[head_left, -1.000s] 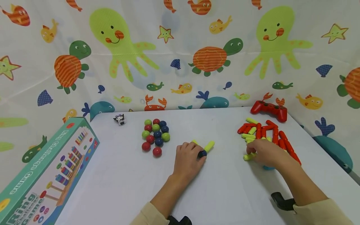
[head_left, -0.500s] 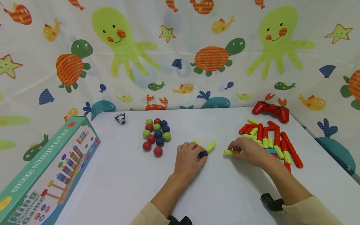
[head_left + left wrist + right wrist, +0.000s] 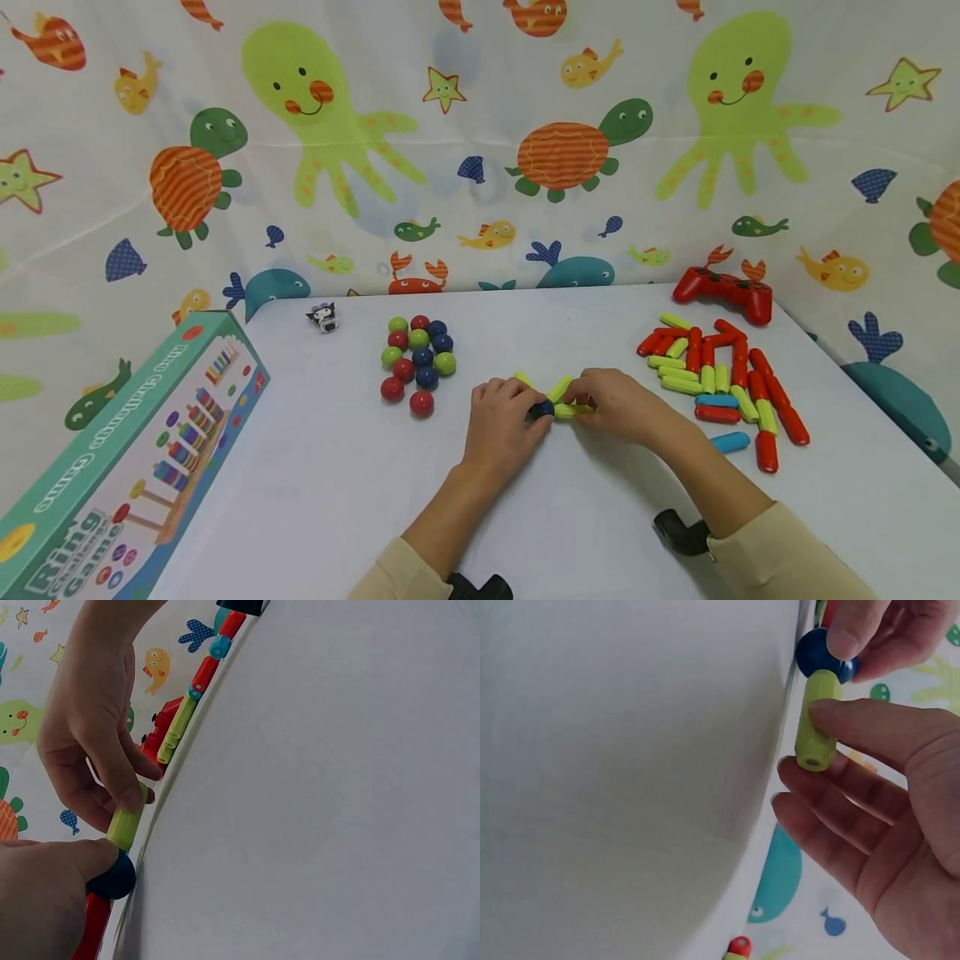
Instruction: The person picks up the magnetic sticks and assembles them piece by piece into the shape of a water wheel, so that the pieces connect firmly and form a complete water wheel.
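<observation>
Near the middle of the white table my left hand [image 3: 504,425] grips a dark blue ball [image 3: 542,409] between thumb and fingers. From the right, my right hand [image 3: 618,404] pinches a yellow-green rod [image 3: 572,412]. In the right wrist view, one end of this rod [image 3: 815,735] meets the blue ball [image 3: 817,651], and the thumb lies along its side. Another yellow-green rod [image 3: 559,387] angles up from the ball. A further one [image 3: 522,379] shows just behind the left fingers. Part of a red piece [image 3: 93,924] emerges below the ball in the left wrist view.
Red, green and blue balls [image 3: 402,370] are grouped left of the hands. Red, yellow-green and blue rods [image 3: 717,412] lie to the right, below a red game controller [image 3: 722,296]. A game box [image 3: 150,450] stands left, and a small figurine [image 3: 323,317] at the back.
My right hand has taken a yellow-green rod from the pile on the right and carried it left to the blue ball. My left hand has stayed in place, holding the ball.
</observation>
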{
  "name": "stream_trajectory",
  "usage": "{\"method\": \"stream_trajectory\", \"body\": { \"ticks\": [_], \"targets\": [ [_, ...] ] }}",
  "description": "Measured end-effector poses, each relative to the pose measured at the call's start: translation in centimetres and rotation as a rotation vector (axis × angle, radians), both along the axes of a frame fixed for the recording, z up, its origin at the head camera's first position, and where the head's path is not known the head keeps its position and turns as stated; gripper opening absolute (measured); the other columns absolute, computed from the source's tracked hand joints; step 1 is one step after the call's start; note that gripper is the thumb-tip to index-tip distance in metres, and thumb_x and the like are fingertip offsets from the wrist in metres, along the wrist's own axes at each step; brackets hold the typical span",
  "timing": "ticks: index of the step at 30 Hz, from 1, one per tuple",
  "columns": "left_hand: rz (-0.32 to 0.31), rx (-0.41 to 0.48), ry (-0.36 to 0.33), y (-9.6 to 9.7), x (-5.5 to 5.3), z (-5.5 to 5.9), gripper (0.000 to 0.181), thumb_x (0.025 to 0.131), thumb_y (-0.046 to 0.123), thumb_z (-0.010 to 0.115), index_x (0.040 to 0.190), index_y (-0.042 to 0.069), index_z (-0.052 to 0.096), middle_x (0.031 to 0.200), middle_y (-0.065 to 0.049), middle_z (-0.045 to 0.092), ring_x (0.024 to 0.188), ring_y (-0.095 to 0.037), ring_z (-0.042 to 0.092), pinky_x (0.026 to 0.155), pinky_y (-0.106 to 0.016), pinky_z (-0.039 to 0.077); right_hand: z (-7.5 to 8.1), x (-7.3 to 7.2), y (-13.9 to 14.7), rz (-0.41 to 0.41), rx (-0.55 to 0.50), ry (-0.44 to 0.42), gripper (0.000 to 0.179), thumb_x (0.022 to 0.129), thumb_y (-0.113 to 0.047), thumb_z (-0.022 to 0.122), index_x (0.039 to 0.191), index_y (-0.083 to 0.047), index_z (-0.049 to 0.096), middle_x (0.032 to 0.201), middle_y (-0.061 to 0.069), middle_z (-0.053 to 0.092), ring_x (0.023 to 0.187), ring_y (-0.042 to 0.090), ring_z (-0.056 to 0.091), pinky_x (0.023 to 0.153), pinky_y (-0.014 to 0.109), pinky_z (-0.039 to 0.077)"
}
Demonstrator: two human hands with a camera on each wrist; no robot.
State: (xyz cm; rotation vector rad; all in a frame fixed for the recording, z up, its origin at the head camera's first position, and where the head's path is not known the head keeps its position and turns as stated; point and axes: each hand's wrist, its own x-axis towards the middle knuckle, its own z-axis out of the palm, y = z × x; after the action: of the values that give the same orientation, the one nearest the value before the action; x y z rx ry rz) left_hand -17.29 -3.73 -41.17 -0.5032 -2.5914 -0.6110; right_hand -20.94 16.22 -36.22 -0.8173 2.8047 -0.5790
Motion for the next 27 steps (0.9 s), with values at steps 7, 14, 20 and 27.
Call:
{"method": "stream_trajectory", "body": {
  "ticks": [7,14,20,27],
  "targets": [
    [-0.012,-0.035,-0.008,0.1,0.3,0.1,0.025,0.090,0.037,0.080,0.108,0.020,0.079,0.101,0.004,0.071,0.103,-0.020,0.061,0.097,-0.044,0.048,-0.4,0.0,-0.1,-0.033,0.020,0.039,0.021,0.089,-0.005,0.078,0.109,-0.010,0.078,0.098,0.000,0.069,0.094,0.019,0.065,0.093,0.042,0.059],
    [-0.060,-0.068,-0.024,0.6,0.7,0.7,0.018,0.095,0.034,0.073,0.105,0.021,0.081,0.097,0.004,0.073,0.097,-0.018,0.062,0.090,-0.039,0.049,-0.9,-0.5,-0.3,-0.077,-0.007,0.095,0.022,0.090,-0.003,0.076,0.110,-0.012,0.078,0.111,0.005,0.067,0.108,0.026,0.065,0.099,0.046,0.058],
    [-0.097,-0.045,-0.075,1.1,0.6,1.4,0.016,0.093,0.030,0.076,0.104,0.021,0.082,0.100,0.004,0.072,0.096,-0.017,0.061,0.085,-0.037,0.049,-1.0,-1.2,-0.9,-0.085,-0.071,0.089,0.026,0.092,0.002,0.069,0.115,-0.010,0.075,0.115,0.010,0.068,0.101,0.025,0.067,0.092,0.042,0.061],
    [-0.061,0.003,-0.211,1.9,0.1,2.0,0.019,0.092,0.029,0.077,0.107,0.020,0.082,0.106,0.001,0.073,0.098,-0.019,0.063,0.084,-0.038,0.048,-0.6,-1.3,-0.3,-0.119,-0.147,0.035,0.028,0.093,-0.002,0.070,0.121,-0.008,0.072,0.117,0.011,0.070,0.100,0.026,0.070,0.086,0.039,0.062]
  ]
}}
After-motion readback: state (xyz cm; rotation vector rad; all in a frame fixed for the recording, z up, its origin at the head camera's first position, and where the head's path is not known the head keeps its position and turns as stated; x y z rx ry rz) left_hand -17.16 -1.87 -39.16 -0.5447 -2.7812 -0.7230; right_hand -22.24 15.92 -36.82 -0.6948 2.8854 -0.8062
